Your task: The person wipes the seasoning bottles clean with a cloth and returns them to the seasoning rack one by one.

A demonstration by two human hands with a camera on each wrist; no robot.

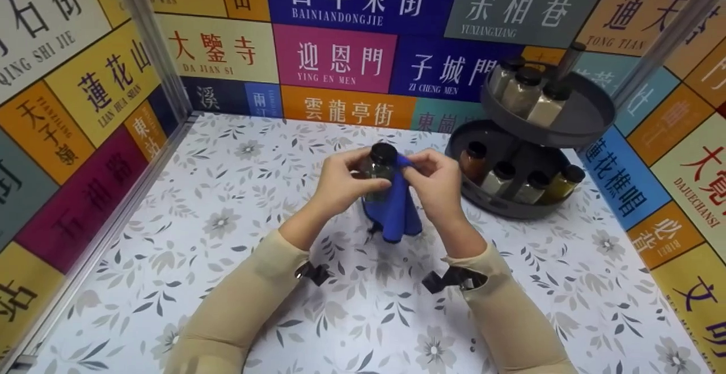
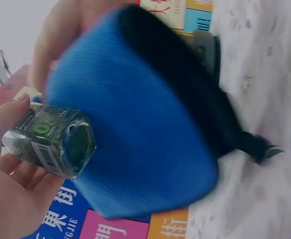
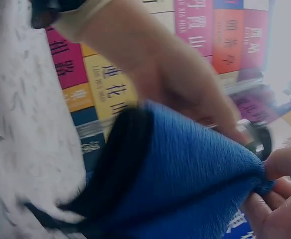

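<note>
My left hand grips a small glass spice jar with a black lid, held upright above the table. In the left wrist view the jar shows its clear base, a printed label with a barcode, and dark green contents. My right hand pinches a blue cloth at its upper end, close beside the jar. The cloth hangs down in folds; in the right wrist view the blue cloth has a dark edge and narrows to the pinching fingertips.
At the right stands a dark two-tier round rack. Its upper tray bears several black-lidded jars, and more jars, such as a reddish-brown one, stand in the lower tray. A floral cloth covers the table; printed sign panels wall it in.
</note>
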